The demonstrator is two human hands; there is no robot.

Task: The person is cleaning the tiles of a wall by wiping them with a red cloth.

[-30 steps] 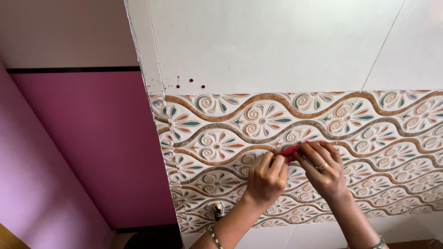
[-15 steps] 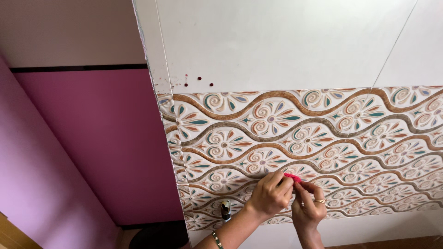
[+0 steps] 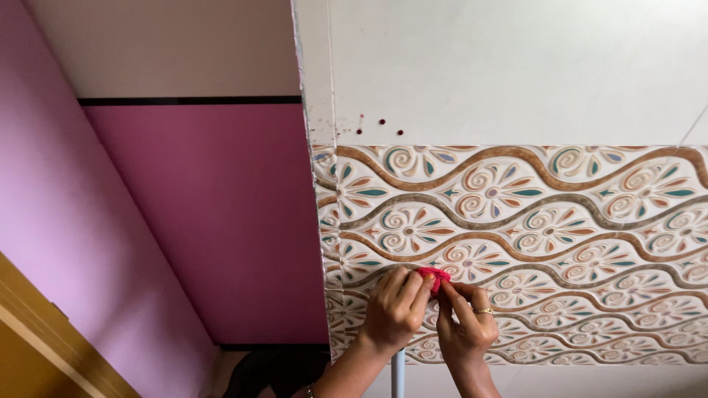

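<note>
**Two hands pinch a red scrap against patterned tiles**

The left hand point(image 3: 394, 309) and right hand point(image 3: 464, 324) both close fingertips on a small red piece point(image 3: 434, 276), held against the patterned tile band point(image 3: 560, 221). Left of the band stands a pink wall point(image 3: 214, 221).

Single head view, close, facing patterned tile wall point(image 3: 531, 214) (pink wall point(image 3: 214, 221) at left).

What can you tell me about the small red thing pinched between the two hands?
The red thing is small and bright pinkish-red, soft and crumpled like cloth or yarn. Only its top shows, the rest is hidden by fingers. The left hand and right hand pinch it from either side, in front of the patterned wall tiles, low on the band. Whether it touches the tiles cannot be told.
</note>
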